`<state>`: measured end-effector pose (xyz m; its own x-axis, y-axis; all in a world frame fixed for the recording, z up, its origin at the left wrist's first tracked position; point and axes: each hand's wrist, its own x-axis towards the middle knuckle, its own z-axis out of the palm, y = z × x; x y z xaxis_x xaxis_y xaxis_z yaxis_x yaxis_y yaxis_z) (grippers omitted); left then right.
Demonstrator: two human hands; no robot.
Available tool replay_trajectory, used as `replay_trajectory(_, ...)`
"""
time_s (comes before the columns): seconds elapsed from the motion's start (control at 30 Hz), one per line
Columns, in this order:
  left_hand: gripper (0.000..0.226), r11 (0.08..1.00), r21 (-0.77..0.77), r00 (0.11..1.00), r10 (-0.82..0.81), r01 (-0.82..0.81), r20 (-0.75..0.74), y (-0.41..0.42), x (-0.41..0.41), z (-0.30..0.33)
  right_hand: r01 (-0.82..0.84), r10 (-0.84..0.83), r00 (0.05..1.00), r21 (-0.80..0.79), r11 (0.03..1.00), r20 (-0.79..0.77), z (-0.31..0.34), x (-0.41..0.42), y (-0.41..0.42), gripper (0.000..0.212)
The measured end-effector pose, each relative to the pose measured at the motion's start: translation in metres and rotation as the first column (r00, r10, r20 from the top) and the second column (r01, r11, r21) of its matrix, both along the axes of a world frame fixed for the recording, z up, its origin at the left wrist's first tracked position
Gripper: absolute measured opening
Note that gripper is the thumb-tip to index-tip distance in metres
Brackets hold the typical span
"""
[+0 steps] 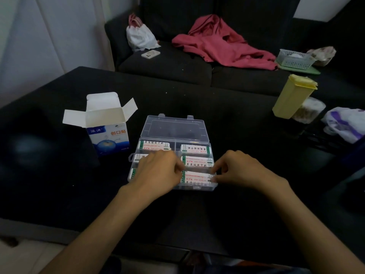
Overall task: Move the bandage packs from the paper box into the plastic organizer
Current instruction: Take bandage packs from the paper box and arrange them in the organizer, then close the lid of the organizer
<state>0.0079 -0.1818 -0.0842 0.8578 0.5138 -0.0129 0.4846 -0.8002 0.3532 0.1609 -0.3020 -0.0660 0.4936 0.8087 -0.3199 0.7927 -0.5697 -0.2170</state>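
A clear plastic organizer [173, 127] lies open on the black table, its lid tipped back. White bandage packs fill its compartments in two columns. My left hand [158, 171] and my right hand [239, 171] both pinch the ends of the bandage pack [196, 177] in the near right compartment, fingers curled onto it. My left hand covers much of the left column. The white and blue paper box [107, 127] stands upright to the left of the organizer with its flaps open; its inside is not visible.
A yellow lidded container [292, 95] and a clear jar [308, 110] stand at the table's right, beside a white and purple bag [345, 123]. Behind the table a dark sofa holds a pink garment [221, 42], a phone [150, 54], a white bag [140, 36] and a basket [294, 58].
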Motion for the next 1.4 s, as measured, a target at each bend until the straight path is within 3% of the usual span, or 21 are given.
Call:
replay_trajectory(0.3,0.028,0.993,0.117,1.0,-0.022,0.022,-0.003,-0.013,0.001,-0.008,0.014,-0.014,0.999,0.002,1.0,-0.03,-0.002,-0.001,0.003,0.022)
replay_trajectory(0.7,0.023,0.998,0.051,0.995,0.04,-0.044,0.087,-0.006,0.004,-0.009,0.03,-0.03,1.0,0.035,0.999,0.007,-0.007,0.001,0.003,0.018)
replay_trajectory(0.8,0.022,0.984,-0.006,0.962,0.176,-0.179,0.21,0.001,0.001,0.004,0.053,-0.052,0.998,0.089,0.995,-0.023,-0.005,0.005,0.002,0.013)
replay_trajectory(0.87,0.023,0.951,0.002,0.893,0.291,-0.31,0.344,0.013,-0.005,0.013,0.081,-0.078,0.997,0.145,0.986,-0.029,-0.002,0.007,0.0,0.01)
replay_trajectory(0.97,0.024,0.922,0.104,0.836,0.286,-0.374,0.467,0.04,-0.019,0.016,0.124,-0.117,0.992,0.191,0.974,-0.05,-0.002,0.009,0.002,0.007)
replay_trajectory(1.1,0.026,0.899,0.361,0.941,0.133,-0.247,0.313,0.071,-0.027,-0.003,0.158,-0.141,0.986,0.219,0.963,-0.09,-0.006,0.007,0.008,0.015)
replay_trajectory(1.23,0.029,0.87,0.445,0.971,0.133,-0.211,0.199,0.086,-0.032,-0.019,0.276,-0.237,0.959,0.334,0.901,-0.153,-0.008,0.008,0.013,0.026)
replay_trajectory(1.4,0.035,0.841,0.448,0.953,0.276,-0.303,0.126,0.109,-0.043,-0.019,0.403,-0.318,0.913,0.457,0.793,-0.254,-0.013,0.009,0.017,0.033)
